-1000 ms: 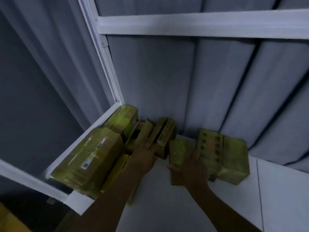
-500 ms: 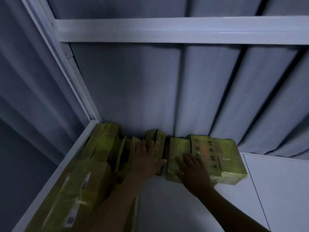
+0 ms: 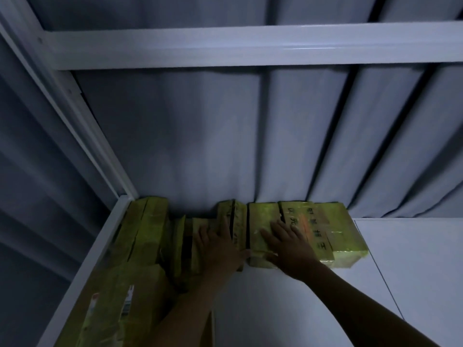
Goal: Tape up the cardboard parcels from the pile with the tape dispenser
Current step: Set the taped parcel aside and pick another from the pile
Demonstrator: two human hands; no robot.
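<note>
A white tabletop (image 3: 413, 271) runs near to far. A grey curtain (image 3: 225, 134) hangs behind it, crossed by a white bar (image 3: 250, 43), with a slanted white post (image 3: 62, 101) at left.

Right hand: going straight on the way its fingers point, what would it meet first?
The right hand lies flat on a taped parcel; past its far edge, probably the grey curtain hanging right behind, though the gap is unclear.
</note>
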